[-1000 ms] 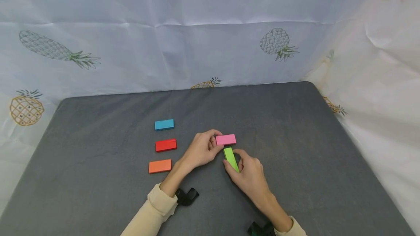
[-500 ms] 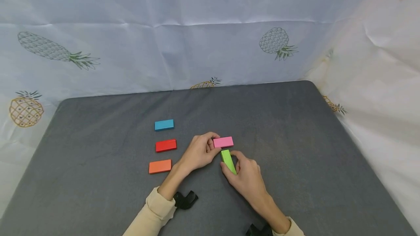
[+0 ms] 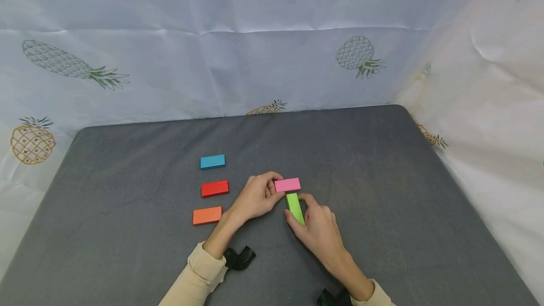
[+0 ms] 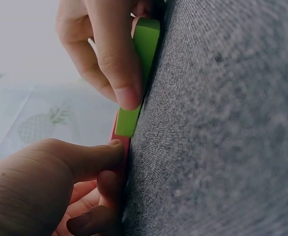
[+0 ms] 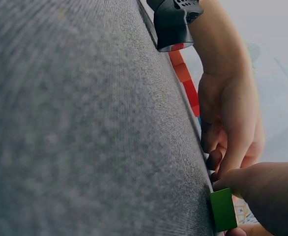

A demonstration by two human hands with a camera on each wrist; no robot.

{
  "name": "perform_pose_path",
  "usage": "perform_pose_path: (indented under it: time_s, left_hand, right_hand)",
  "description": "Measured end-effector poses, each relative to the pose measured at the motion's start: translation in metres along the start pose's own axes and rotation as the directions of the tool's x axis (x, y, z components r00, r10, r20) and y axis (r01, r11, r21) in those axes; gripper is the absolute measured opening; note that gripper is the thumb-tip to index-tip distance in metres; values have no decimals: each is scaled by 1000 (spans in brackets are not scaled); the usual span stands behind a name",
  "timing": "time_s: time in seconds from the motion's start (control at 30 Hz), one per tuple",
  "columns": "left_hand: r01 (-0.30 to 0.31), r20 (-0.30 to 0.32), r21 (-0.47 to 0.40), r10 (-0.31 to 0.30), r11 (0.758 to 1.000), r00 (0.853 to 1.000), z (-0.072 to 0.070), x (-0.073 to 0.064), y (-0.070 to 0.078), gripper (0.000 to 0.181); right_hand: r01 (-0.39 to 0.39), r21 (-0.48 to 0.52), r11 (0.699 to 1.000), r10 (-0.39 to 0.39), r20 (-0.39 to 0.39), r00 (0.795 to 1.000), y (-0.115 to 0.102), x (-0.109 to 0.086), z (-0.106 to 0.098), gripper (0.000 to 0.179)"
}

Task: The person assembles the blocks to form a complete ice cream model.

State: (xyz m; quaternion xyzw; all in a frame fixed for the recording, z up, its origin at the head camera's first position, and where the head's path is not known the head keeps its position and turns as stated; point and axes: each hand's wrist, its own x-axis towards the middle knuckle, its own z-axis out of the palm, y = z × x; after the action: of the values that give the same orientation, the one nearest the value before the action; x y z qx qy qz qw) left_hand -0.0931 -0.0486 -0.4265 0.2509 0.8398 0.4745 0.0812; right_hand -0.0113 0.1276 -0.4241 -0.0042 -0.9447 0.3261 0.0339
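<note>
My left hand (image 3: 258,196) pinches the left end of a pink block (image 3: 287,184) that lies crosswise on the grey cloth. In the left wrist view most of the pink block is hidden behind the fingers. Just below it, a green block (image 3: 295,209) lies lengthwise, its far end close to the pink block's near side. Thumb and fingers of my right hand (image 3: 318,231) grip the green block along its two long sides. The right wrist view shows the near end of the green block (image 5: 223,210) down at the cloth.
Left of my hands, a blue block (image 3: 213,162), a red block (image 3: 215,188) and an orange block (image 3: 207,216) lie in a rough column on the grey-covered table (image 3: 106,230). The left forearm passes close to the orange one. A white pineapple-print curtain (image 3: 255,70) hangs behind.
Both hands have shifted slightly left and toward me, and the pink and green blocks moved with them. The blue, red and orange blocks stay where they were.
</note>
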Motion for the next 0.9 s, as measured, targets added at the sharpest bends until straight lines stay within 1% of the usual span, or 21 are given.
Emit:
perform_pose_path:
  time_s: [0.13,0.27,0.5,0.9]
  left_hand:
    - [0,3,-3,0,1000,1000,0,0,0,29]
    - [-14,2,-7,14,1000,1000,0,1,-1,29]
    - [-27,7,-11,27,1000,1000,0,0,-3,29]
    - [-46,12,-17,46,999,999,1,0,-5,26]
  right_hand:
    - [2,-9,1000,-2,11,1000,0,1,0,47]
    - [4,-13,1000,-3,20,1000,0,2,1,50]
    - [8,-18,1000,-8,22,1000,0,2,1,50]
    - [15,0,1000,-15,19,1000,0,3,1,50]
